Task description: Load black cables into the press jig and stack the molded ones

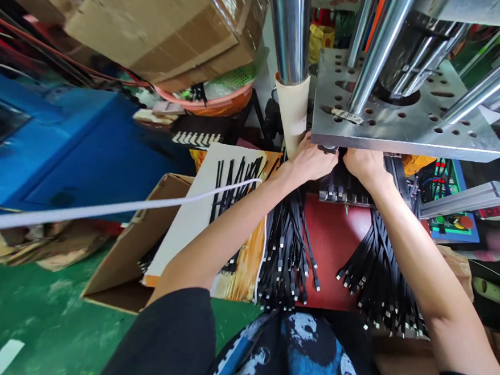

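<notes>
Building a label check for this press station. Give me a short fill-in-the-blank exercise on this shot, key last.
The left hand and right hand are near the edge of a metal plate that is drilled with many ____.
The tabletop is coloured ____.
The cables fanned out on it are mostly ____.
The floor is ____.

Missing words: holes; red; black; green.

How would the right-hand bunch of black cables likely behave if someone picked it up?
The black cables would probably be floppy, since they fan out in slack curves beside the bare red surface. Strands may slip apart, as no tie shows along their visible lengths. The small plugs would likely swing, being at loose ends.
</notes>
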The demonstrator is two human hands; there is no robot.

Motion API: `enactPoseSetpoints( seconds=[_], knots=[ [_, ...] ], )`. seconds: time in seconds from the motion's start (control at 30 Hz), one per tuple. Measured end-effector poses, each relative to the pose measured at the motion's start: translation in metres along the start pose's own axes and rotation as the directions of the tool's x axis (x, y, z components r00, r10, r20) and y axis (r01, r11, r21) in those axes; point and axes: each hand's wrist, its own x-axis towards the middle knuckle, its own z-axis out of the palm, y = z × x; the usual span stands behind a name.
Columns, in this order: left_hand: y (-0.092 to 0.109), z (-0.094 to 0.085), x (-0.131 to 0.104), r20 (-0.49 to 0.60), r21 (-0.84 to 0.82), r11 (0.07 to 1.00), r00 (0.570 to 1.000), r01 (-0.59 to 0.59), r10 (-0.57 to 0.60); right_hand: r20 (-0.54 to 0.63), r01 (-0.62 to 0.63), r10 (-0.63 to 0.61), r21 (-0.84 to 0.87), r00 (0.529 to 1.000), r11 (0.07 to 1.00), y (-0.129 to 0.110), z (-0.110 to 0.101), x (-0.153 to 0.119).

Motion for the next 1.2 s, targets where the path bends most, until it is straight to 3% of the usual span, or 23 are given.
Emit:
enactPoseSetpoints(
  seconds=[0.1, 0.17, 0.23, 0.27, 0.3, 0.37, 0.47, 0.57, 0.73, 0.87, 0.97, 1.03, 1.1, 1.2],
  knots=[
    [0.006, -0.007, -0.002, 0.042, 0.023, 0.998, 0.998, 0.053, -0.054, 0.018, 0.07, -0.07, 0.035, 0.997, 0.997, -0.004, -0.019, -0.017],
    [0.017, -0.018, -0.032, 0.0, 0.01, 0.993, 0.993, 0.118, -0.118, -0.018, 0.088, -0.087, 0.065, 0.996, 0.994, -0.007, -0.037, -0.064],
    [0.031, -0.029, -0.079, -0.028, 0.012, 0.969, 0.968, 0.249, -0.248, -0.068, -0.045, 0.049, 0.065, 0.996, 0.997, -0.006, -0.051, -0.134],
    [0.038, -0.032, -0.105, 0.008, 0.026, 0.93, 0.93, 0.367, -0.367, -0.038, -0.133, 0.134, 0.029, 0.99, 0.991, -0.004, -0.053, -0.172],
    [0.044, -0.034, -0.13, 0.11, 0.036, 0.893, 0.887, 0.448, -0.449, 0.018, -0.216, 0.217, -0.026, 0.976, 0.976, -0.001, -0.051, -0.209],
    [0.051, -0.035, -0.169, 0.309, -0.013, 0.854, 0.814, 0.52, -0.491, 0.118, -0.349, 0.37, -0.163, 0.922, 0.923, 0.009, -0.041, -0.271],
    [0.051, -0.031, -0.191, 0.409, -0.108, 0.825, 0.781, 0.554, -0.471, 0.204, -0.406, 0.421, -0.116, 0.884, 0.907, 0.023, -0.02, -0.315],
    [0.048, -0.025, -0.184, 0.389, -0.176, 0.78, 0.771, 0.6, -0.505, 0.155, -0.471, 0.455, 0.091, 0.877, 0.877, 0.031, -0.014, -0.317],
    [0.05, -0.019, -0.173, 0.362, -0.16, 0.743, 0.739, 0.65, -0.568, 0.198, -0.512, 0.485, 0.513, 0.852, 0.689, 0.022, -0.044, -0.309],
    [0.055, -0.032, -0.176, 0.297, -0.202, 0.752, 0.771, 0.628, -0.564, 0.221, -0.446, 0.421, 0.692, 0.88, 0.568, 0.006, -0.066, -0.321],
    [0.059, -0.051, -0.18, 0.231, -0.347, 0.74, 0.817, 0.576, -0.528, 0.222, -0.37, 0.325, 0.773, 0.919, 0.516, -0.007, -0.072, -0.325],
    [0.063, -0.06, -0.183, 0.289, -0.542, 0.605, 0.806, 0.583, -0.517, 0.203, -0.295, 0.236, 0.83, 0.95, 0.474, -0.021, -0.072, -0.323],
    [0.073, -0.064, -0.188, 0.433, -0.722, 0.32, 0.761, 0.613, -0.482, 0.18, -0.229, 0.152, 0.875, 0.972, 0.426, -0.039, -0.068, -0.315],
    [0.099, -0.06, -0.198, 0.605, -0.782, -0.07, 0.728, 0.619, -0.321, 0.193, -0.194, 0.043, 0.904, 0.98, 0.382, -0.071, -0.057, -0.302]
  ],
)
